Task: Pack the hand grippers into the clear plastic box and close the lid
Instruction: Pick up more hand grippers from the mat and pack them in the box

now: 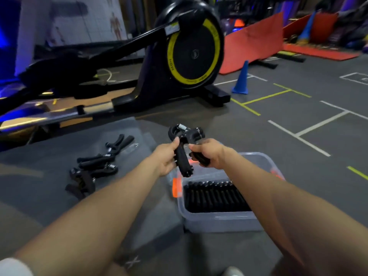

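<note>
A black hand gripper (184,136) with a metal spring is held up above the clear plastic box (219,219). My left hand (166,158) grips its left handle and my right hand (209,154) grips its right handle. The box stands on the floor below my right forearm, with an orange latch (175,188) on its left side. Several black hand grippers (215,196) lie packed in a row inside it. More loose hand grippers (99,162) lie in a heap on the clear lid (129,128) to the left of the box.
A black exercise machine with a yellow-ringed flywheel (194,54) stands behind the work area. A blue cone (241,78) and red mats (254,44) are farther back on the right. Grey floor with white and yellow lines spreads to the right.
</note>
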`<state>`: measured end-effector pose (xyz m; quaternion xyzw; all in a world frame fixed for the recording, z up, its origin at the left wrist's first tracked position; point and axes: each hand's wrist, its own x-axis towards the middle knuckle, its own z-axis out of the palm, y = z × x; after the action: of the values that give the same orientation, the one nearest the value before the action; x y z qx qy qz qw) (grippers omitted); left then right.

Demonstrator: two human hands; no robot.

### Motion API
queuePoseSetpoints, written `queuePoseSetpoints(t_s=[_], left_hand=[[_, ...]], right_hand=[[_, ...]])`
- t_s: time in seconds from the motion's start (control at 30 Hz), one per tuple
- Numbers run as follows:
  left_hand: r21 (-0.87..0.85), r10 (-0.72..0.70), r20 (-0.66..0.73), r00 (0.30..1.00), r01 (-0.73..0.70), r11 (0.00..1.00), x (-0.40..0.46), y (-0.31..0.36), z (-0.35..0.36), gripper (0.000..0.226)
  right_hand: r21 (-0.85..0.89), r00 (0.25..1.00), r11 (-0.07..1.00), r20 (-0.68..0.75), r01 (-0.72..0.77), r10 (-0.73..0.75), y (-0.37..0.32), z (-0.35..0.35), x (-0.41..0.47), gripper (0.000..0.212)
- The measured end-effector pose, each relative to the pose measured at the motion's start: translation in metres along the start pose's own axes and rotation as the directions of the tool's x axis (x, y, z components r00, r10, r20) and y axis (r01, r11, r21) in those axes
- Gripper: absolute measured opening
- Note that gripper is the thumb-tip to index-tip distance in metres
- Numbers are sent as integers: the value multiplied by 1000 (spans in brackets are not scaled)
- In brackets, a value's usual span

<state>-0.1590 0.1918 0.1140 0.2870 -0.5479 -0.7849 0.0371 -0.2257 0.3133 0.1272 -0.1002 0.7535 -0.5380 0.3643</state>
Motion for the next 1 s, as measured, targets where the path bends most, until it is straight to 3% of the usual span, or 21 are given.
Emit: queuePoseSetpoints(t_s=[0.13, 0.4, 0.5, 0.57, 0.63, 0.73, 0.8, 0.87, 0.93, 1.0], left_hand=[[55, 3, -4, 1000, -3, 998, 10, -20, 70, 22], [128, -112, 115, 987, 97, 987, 55, -81, 144, 25], [307, -189, 148, 971, 137, 942, 85, -113, 165, 22], [520, -205, 180, 962, 84, 850, 107, -134, 176, 19], [701, -189, 272, 944, -59, 711, 131, -153, 186, 18], [892, -172, 379, 909, -310, 329, 161, -172, 192, 38], [893, -160, 449, 879, -435, 116, 175, -181, 192, 46], [862, -162, 505, 848, -506, 37, 187, -192, 188, 47], [837, -169, 540, 825, -547, 6, 201, -204, 184, 45], [820, -212, 558, 802, -573, -13, 212, -217, 181, 46]], right_hand=[[-28, 997, 998, -53, 52, -54, 13, -67, -21, 5], [-130, 974, 986, -212, -107, 77, 68, -141, -14, 18], [-138, 941, 976, -316, -169, 118, 96, -161, 1, 24], [-221, 910, 942, -386, -253, 154, 112, -172, 12, 18], [-348, 866, 869, -473, -353, 162, 125, -183, 21, 16], [-512, 829, 726, -542, -459, 142, 140, -192, 35, 8], [-572, 827, 659, -545, -488, 140, 157, -194, 48, 11], [-584, 821, 637, -554, -503, 141, 176, -195, 67, 14], [-628, 827, 580, -539, -519, 158, 189, -192, 85, 26], [-690, 847, 522, -515, -502, 133, 198, -186, 100, 25]])
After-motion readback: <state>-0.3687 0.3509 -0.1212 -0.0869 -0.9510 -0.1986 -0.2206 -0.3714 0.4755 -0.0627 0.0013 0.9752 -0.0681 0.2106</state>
